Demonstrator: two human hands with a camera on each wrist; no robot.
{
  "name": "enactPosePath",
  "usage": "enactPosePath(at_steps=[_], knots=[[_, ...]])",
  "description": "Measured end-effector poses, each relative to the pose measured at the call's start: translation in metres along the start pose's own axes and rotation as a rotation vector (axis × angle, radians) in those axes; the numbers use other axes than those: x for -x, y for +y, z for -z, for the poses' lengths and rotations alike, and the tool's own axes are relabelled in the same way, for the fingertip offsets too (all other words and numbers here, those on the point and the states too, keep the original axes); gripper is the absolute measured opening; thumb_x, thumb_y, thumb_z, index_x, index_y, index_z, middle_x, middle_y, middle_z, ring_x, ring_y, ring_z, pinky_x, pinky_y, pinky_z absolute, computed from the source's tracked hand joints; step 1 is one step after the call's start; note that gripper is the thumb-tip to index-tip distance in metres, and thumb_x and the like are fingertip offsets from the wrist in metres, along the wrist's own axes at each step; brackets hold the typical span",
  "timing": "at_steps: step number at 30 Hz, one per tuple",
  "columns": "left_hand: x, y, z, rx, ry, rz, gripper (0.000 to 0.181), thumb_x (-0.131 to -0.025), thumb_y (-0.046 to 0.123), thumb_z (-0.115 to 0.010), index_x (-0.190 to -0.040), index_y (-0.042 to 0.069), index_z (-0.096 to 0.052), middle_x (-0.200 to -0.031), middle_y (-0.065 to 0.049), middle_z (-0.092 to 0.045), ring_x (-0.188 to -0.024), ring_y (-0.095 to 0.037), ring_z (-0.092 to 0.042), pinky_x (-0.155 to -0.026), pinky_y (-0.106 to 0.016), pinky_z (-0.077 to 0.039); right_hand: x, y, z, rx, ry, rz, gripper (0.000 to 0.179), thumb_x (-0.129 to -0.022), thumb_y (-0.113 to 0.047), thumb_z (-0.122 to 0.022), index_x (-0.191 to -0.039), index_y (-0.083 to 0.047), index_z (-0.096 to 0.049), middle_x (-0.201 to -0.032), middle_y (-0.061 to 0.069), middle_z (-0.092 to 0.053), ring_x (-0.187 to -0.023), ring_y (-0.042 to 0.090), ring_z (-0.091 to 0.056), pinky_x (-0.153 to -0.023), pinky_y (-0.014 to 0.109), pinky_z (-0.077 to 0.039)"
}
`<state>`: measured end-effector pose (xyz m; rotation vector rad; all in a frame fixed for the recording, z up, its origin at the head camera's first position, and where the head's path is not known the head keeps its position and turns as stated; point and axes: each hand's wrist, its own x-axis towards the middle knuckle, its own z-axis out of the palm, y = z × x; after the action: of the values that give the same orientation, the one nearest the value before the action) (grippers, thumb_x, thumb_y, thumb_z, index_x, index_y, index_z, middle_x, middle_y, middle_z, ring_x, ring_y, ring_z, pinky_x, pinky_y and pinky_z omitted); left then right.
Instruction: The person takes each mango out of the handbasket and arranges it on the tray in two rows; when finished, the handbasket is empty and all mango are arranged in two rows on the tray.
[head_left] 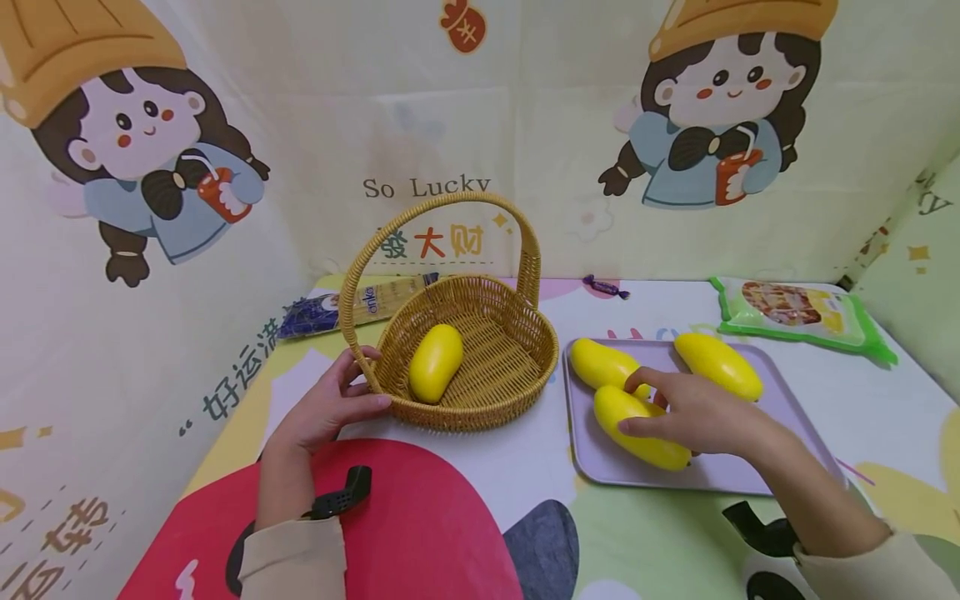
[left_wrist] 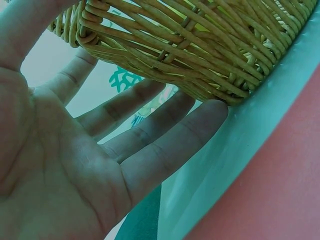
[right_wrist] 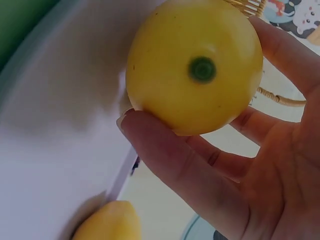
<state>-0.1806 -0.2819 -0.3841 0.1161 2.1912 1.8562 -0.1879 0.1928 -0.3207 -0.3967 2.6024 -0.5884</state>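
Your right hand [head_left: 693, 410] grips the nearest mango [head_left: 640, 446] on the tray [head_left: 600, 464], right of the basket [head_left: 480, 416]; your left hand [head_left: 328, 406], fingers spread, touches the basket's left side. An off-centre grip could let the smooth skin slip, or knock the neighbouring mango [head_left: 602, 363].

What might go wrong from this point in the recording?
The smooth, rounded front mango could slip from the right hand, which grips it with thumb and fingers. The back-left mango lies close beside it on the tray, so it might get bumped and roll. The left hand only touches the basket at one side, so a knock to its tall handle might tip it.
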Motion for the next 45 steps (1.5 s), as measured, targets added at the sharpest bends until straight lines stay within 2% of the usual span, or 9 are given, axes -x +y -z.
enactPosePath(at_steps=[10,16,19,25,36,45], knots=[[-0.001,-0.001,-0.001,-0.007,0.007,0.007,0.07,-0.092,0.012,-0.077,-0.145,0.014,-0.032,-0.156,-0.02,-0.04,-0.132,-0.031,-0.058,-0.095,-0.032,-0.059,-0.002,0.002,-0.009,0.088,0.04,-0.008,0.065,-0.084,-0.057,-0.078,-0.123,-0.009,-0.06,-0.091,0.002,-0.067,-0.075,0.017,-0.056,-0.066,0.032,-0.047],[-0.001,-0.001,0.0,-0.003,0.009,0.005,0.07,-0.092,0.011,-0.077,-0.145,0.014,-0.032,-0.155,-0.021,-0.041,-0.127,-0.025,-0.061,-0.094,-0.031,-0.058,-0.002,0.001,-0.014,0.059,0.051,-0.008,0.067,-0.085,-0.055,-0.079,-0.121,-0.004,-0.056,-0.076,0.002,-0.058,-0.069,0.017,-0.054,-0.064,0.033,-0.045],[0.0,-0.001,-0.001,-0.001,0.009,0.004,0.07,-0.092,0.011,-0.077,-0.145,0.014,-0.032,-0.154,-0.022,-0.042,-0.124,-0.022,-0.063,-0.095,-0.032,-0.059,-0.002,0.001,-0.015,0.065,0.058,-0.013,0.067,-0.085,-0.055,-0.079,-0.121,-0.004,-0.056,-0.074,0.002,-0.056,-0.068,0.017,-0.053,-0.063,0.032,-0.044],[-0.001,0.0,-0.001,-0.007,0.012,0.004,0.071,-0.091,0.012,-0.078,-0.145,0.012,-0.031,-0.155,-0.021,-0.041,-0.126,-0.025,-0.062,-0.094,-0.032,-0.059,-0.001,0.0,-0.018,0.058,0.068,-0.031,0.065,-0.087,-0.055,-0.077,-0.119,-0.004,-0.055,-0.068,0.002,-0.049,-0.064,0.018,-0.05,-0.059,0.032,-0.04],[0.0,0.001,-0.001,-0.017,0.01,0.017,0.072,-0.091,0.014,-0.078,-0.146,0.013,-0.031,-0.158,-0.019,-0.039,-0.135,-0.036,-0.056,-0.095,-0.032,-0.058,-0.001,-0.008,-0.022,0.041,0.081,0.0,0.062,-0.09,-0.057,-0.073,-0.117,-0.004,-0.054,-0.073,0.002,-0.05,-0.07,0.017,-0.05,-0.062,0.032,-0.037],[0.0,0.002,0.0,-0.023,0.014,0.026,0.072,-0.092,0.014,-0.078,-0.146,0.013,-0.031,-0.158,-0.02,-0.039,-0.137,-0.037,-0.054,-0.095,-0.03,-0.058,-0.001,-0.011,-0.022,0.027,0.054,-0.002,0.063,-0.091,-0.057,-0.071,-0.119,-0.004,-0.052,-0.073,0.003,-0.051,-0.068,0.017,-0.051,-0.061,0.032,-0.039]])
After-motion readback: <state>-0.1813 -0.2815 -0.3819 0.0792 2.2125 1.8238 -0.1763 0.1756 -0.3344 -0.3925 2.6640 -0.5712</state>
